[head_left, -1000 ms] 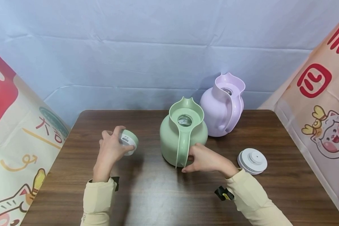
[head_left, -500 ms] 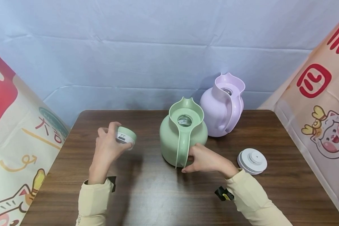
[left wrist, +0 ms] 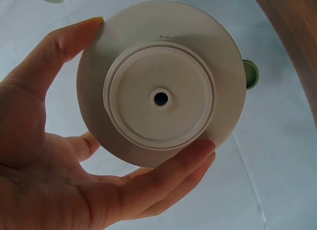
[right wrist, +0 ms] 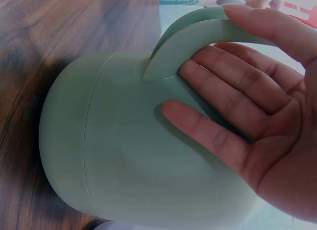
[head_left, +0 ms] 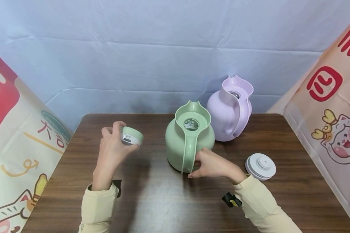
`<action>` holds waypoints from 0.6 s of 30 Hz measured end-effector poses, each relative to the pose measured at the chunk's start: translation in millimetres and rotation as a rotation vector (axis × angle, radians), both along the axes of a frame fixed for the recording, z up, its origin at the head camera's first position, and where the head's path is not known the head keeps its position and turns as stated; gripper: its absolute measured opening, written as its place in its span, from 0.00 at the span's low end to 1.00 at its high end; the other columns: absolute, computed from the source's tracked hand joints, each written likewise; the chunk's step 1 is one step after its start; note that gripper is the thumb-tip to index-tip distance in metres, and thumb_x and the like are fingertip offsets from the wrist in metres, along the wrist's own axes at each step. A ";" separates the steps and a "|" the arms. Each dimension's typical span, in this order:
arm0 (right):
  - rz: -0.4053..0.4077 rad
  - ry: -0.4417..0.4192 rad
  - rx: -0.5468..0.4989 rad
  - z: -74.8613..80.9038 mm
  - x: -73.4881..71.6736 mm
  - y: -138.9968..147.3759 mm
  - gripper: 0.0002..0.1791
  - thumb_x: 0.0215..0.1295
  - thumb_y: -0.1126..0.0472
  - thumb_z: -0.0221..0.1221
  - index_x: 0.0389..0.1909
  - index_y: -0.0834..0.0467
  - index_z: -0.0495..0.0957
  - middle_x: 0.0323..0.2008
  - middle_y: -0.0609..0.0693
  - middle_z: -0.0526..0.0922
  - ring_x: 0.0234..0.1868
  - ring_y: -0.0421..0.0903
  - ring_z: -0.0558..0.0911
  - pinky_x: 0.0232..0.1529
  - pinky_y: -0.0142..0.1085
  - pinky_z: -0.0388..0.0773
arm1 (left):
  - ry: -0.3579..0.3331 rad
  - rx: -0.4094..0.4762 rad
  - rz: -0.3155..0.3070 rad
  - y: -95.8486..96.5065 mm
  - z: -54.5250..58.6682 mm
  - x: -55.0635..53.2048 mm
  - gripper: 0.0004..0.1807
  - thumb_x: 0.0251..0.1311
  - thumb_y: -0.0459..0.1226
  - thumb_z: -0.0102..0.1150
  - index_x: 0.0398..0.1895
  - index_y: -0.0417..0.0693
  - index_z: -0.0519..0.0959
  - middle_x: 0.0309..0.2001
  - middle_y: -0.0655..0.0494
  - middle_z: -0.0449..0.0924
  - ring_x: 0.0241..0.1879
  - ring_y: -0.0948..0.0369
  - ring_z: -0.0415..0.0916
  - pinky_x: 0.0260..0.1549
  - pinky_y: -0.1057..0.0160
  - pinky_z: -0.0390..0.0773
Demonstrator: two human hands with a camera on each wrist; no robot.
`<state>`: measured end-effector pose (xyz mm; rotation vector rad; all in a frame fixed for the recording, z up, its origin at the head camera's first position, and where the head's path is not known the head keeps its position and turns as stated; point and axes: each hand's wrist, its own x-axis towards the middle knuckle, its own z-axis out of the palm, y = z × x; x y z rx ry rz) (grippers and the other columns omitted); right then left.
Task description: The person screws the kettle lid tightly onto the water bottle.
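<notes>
Left grip (head_left: pixel 110 149) around green-white lid (head_left: pixel 133 135)

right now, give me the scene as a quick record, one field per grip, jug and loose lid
left grip: holds green-topped lid above the table, its white underside facing the wrist camera
right grip: on the handle of the green jug
green jug: upright on the table, mouth uncovered
purple jug: upright, uncovered, behind and right of the green jug
loose lid: on the table at right, stepped white side up
</notes>
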<state>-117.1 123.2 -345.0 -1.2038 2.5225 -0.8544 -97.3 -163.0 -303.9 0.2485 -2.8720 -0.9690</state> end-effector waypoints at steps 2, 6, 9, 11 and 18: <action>0.004 0.003 -0.001 0.1 0.0 0.2 0.08 0.41 0.58 0.70 0.24 0.51 0.80 0.21 0.33 0.76 0.25 0.32 0.68 0.32 0.29 0.70 | 0.018 0.004 -0.001 2.4 2.2 0.2 0.39 0.40 0.40 0.66 0.58 0.48 0.59 0.51 0.34 0.55 0.39 0.38 0.63 0.33 0.49 0.67; -0.002 -0.005 0.005 0.7 0.5 0.1 0.08 0.41 0.58 0.70 0.24 0.51 0.80 0.22 0.33 0.76 0.26 0.33 0.69 0.33 0.29 0.70 | 0.044 0.018 -0.007 7.1 6.6 0.2 0.39 0.39 0.39 0.66 0.58 0.48 0.59 0.52 0.34 0.55 0.40 0.38 0.63 0.34 0.48 0.66; -0.008 -0.010 0.010 1.0 0.9 -0.2 0.09 0.41 0.58 0.70 0.25 0.50 0.80 0.22 0.32 0.76 0.27 0.33 0.70 0.34 0.29 0.71 | 0.065 0.022 -0.014 10.1 9.3 -0.1 0.38 0.40 0.39 0.66 0.57 0.48 0.59 0.53 0.34 0.55 0.40 0.38 0.63 0.35 0.47 0.66; -0.008 -0.010 0.010 1.0 1.0 -0.4 0.09 0.41 0.57 0.70 0.25 0.50 0.80 0.22 0.32 0.75 0.27 0.33 0.70 0.34 0.29 0.71 | 0.083 0.020 -0.019 11.8 10.7 -0.1 0.38 0.40 0.39 0.66 0.57 0.48 0.59 0.53 0.34 0.55 0.40 0.38 0.63 0.35 0.47 0.66; -0.001 -0.014 0.000 1.3 0.4 -0.4 0.08 0.41 0.58 0.70 0.24 0.51 0.80 0.21 0.34 0.76 0.26 0.33 0.69 0.33 0.29 0.71 | 0.144 0.017 -0.037 16.9 16.4 -1.8 0.36 0.39 0.38 0.65 0.56 0.47 0.61 0.52 0.35 0.56 0.38 0.39 0.65 0.34 0.49 0.66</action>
